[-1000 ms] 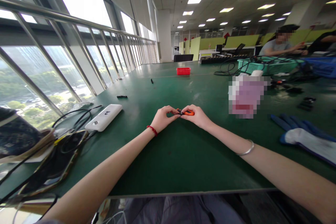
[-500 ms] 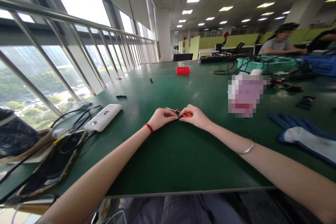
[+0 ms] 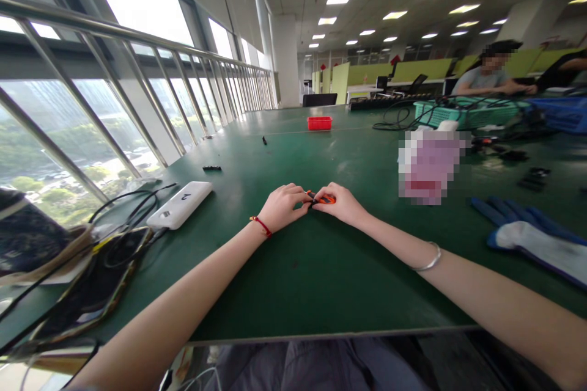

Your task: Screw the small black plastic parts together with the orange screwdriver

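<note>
My left hand (image 3: 285,204) is bent over the table with its thumb and fingertips drawn together. Opposite it, my right hand (image 3: 342,203) pinches a small black part (image 3: 312,203), too small to make out fully. The fingertips of both hands meet at this part. A screwdriver with an orange and black handle (image 3: 327,199) shows through the gap between my right thumb and fingers. Whether the right hand grips it or it lies on the table behind is unclear. Its shaft is hidden behind my left hand.
On the green table (image 3: 293,293) lie a white power bank (image 3: 181,204) with cables, a black strip (image 3: 211,168), a small red tray (image 3: 320,123) and a blue-white glove (image 3: 541,241). Green (image 3: 468,115) and blue baskets stand at the far right. A person sits beyond.
My left hand has turned, its fingers coming over further to the right and covering the screwdriver's shaft, which showed before. My right hand has barely moved.
</note>
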`<state>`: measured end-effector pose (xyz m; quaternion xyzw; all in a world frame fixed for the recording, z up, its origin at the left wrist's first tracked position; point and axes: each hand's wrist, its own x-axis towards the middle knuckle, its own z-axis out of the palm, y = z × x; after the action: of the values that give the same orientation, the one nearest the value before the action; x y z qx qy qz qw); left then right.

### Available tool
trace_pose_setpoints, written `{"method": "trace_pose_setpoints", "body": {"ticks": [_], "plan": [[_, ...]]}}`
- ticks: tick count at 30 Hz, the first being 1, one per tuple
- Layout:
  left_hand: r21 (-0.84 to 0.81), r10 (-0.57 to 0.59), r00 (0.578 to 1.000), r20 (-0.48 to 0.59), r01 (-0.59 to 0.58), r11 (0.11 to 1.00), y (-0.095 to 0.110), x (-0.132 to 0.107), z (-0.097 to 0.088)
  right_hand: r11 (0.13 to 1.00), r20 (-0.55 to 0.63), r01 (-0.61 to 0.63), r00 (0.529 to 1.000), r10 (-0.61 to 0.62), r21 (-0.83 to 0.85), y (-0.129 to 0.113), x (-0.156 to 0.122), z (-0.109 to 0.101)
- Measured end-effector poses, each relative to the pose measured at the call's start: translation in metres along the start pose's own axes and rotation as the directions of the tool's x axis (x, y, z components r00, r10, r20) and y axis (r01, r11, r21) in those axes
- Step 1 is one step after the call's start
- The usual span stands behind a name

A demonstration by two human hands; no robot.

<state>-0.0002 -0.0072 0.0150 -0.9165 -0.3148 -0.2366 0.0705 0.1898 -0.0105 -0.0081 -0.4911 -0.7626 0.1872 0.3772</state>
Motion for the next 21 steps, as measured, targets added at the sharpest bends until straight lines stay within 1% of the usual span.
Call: {"method": "trace_pose_setpoints", "body": {"ticks": [3, 6, 11, 14, 18, 21], "plan": [[0.024, 0.008, 1.000, -0.025, -0.007, 1.000, 0.0005, -0.0001, 0.0009, 1.000, -0.007, -0.013, 1.000, 0.013, -0.012, 0.0012, -0.0004, 0.0008], [-0.004, -0.011, 0.999, -0.042, 0.010, 1.000, 0.0007, -0.0004, 0.0024, 1.000, -0.004, -0.017, 1.000, 0.017, -0.011, 0.0012, -0.0007, 0.0004], [-0.083, -0.101, 0.994, -0.050, 0.096, 0.992, 0.0011, -0.0010, 0.0033, 1.000, -0.009, -0.010, 1.000, 0.010, -0.016, 0.0000, -0.0006, -0.0013], [-0.108, -0.135, 0.989, -0.051, 0.129, 0.986, 0.0019, -0.0014, 0.0028, 1.000, -0.012, -0.001, 1.000, 0.001, -0.024, -0.0003, -0.0006, -0.0019], [-0.131, -0.141, 0.989, -0.047, 0.134, 0.982, 0.0024, -0.0012, 0.0029, 0.999, 0.017, 0.033, 0.999, -0.032, -0.044, -0.0006, -0.0007, -0.0029], [-0.144, -0.126, 0.992, -0.031, 0.120, 0.982, 0.0016, -0.0006, 0.0038, 0.991, 0.044, 0.039, 0.998, -0.034, -0.127, -0.0021, -0.0013, -0.0047]]}}
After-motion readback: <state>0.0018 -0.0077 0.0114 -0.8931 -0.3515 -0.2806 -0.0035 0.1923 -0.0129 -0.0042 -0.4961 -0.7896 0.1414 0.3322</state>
